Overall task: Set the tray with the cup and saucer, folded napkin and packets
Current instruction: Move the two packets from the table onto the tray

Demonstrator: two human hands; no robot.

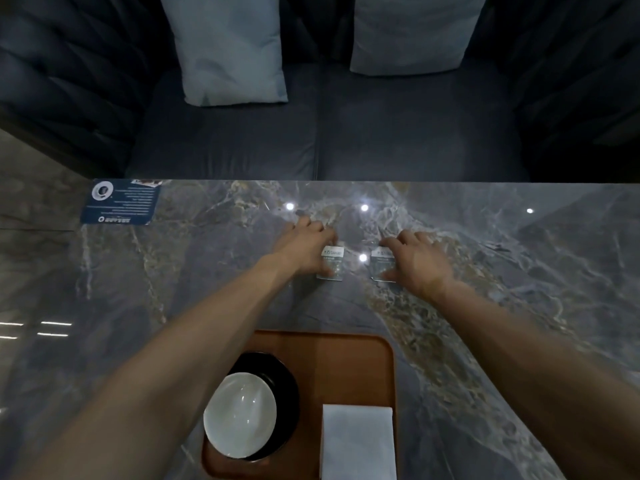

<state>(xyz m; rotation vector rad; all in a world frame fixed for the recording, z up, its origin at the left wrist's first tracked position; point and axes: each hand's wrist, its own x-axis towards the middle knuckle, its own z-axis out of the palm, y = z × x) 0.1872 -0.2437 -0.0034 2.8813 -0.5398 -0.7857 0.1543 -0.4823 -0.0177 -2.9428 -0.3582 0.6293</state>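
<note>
Two small pale packets lie on the marble table, past the tray. My left hand (pixel 306 245) rests on the left packet (pixel 333 264), fingers curled over its left side. My right hand (pixel 417 259) covers part of the right packet (pixel 381 266), thumb at its near edge. Both packets still lie flat on the table. Near me sits a brown tray (pixel 349 368). On its left side stands a white cup (pixel 240 414) on a black saucer (pixel 287 393). A folded white napkin (pixel 358 441) lies at the tray's near right.
A blue printed card (pixel 121 201) lies at the table's far left corner. Beyond the table's far edge is a dark sofa (pixel 322 140) with two light cushions (pixel 230 46). Ceiling lights reflect as bright spots on the glossy marble.
</note>
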